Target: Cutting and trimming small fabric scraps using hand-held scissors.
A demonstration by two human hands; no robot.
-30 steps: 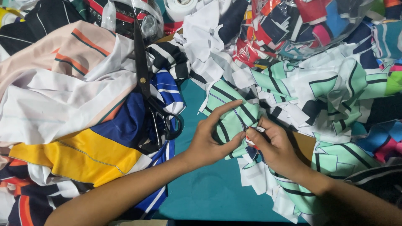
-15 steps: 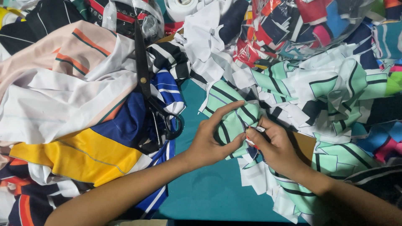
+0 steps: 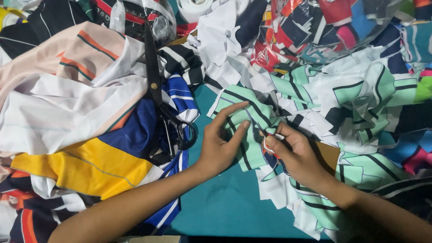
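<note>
Working a mint-green fabric piece (image 3: 252, 130) with black stripes, lying on the teal surface (image 3: 225, 207) between both hands. Left hand (image 3: 220, 144) rests against its edge, fingers (image 3: 231, 110) spread apart and loose. Right hand (image 3: 292, 155) pinches together on something small, red and white, at the cloth; what exactly, cannot tell. Best kept flat and taut, thin slippery knit puckering easily. Black scissors (image 3: 159, 96) lie just beside, on crumpled jersey scraps (image 3: 81, 112).

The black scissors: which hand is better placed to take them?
Left hand, probably: it lies beside the scissors' handles with fingers spread. The right hand is farther away, pinching something small on the green striped fabric.
</note>
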